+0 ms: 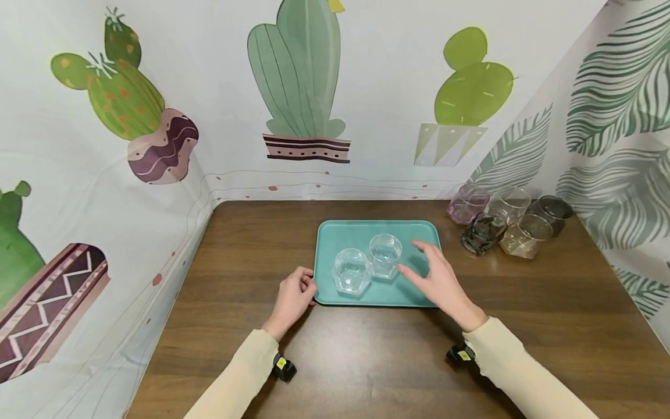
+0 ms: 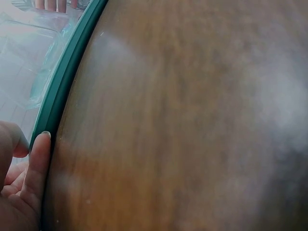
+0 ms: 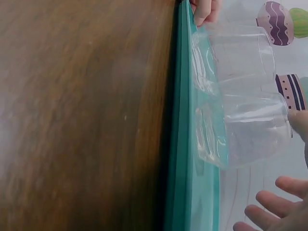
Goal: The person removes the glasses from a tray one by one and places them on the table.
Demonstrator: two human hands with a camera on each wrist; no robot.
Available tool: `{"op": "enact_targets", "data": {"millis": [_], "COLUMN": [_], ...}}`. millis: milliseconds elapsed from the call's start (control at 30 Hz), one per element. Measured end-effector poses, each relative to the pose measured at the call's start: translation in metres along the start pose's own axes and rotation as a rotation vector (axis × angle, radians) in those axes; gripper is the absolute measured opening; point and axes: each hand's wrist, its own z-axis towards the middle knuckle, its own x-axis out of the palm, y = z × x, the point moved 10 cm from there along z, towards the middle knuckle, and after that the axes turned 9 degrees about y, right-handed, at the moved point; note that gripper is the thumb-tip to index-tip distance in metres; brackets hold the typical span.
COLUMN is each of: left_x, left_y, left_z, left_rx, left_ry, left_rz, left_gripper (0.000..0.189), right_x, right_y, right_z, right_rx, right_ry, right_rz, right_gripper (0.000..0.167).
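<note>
A teal tray (image 1: 413, 294) lies on the table with two clear glasses on it, both with angular, faceted bases. The left glass (image 1: 352, 272) stands a little closer to the front than the right glass (image 1: 385, 257), and the two are side by side. At the tray's left edge, my left hand (image 1: 294, 297) grips the front corner, its thumb (image 2: 38, 166) along the outer side. My right hand (image 1: 439, 280) is over the tray's right part, fingers spread apart. Its thumb comes right up to the right glass (image 3: 257, 127), and nothing is held between the fingers.
At the back right of the brown wooden table (image 1: 366, 361) several tinted glasses are grouped: a pink glass (image 1: 468, 205), a dark glass (image 1: 483, 234), an amber glass (image 1: 525, 237) and others. A cactus-print cloth (image 1: 225, 87) hangs behind the table.
</note>
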Motion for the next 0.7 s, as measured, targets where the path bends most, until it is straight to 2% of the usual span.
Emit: {"op": "enact_targets", "data": {"millis": [433, 700], "left_x": [0.000, 0.000], "left_y": [0.001, 0.000], "left_z": [0.001, 0.000], "left_rx": [0.012, 0.020], "left_ry": [0.000, -0.002], "left_rz": [-0.015, -0.016], "left_gripper": [0.019, 0.019], "right_x": [0.025, 0.033], "right_y": [0.008, 0.006], "right_z": [0.015, 0.023], "right_rx": [-0.043, -0.009], "right_ry": [0.094, 0.107], "right_rz": [0.089, 0.105], "right_gripper": [0.081, 0.085]}}
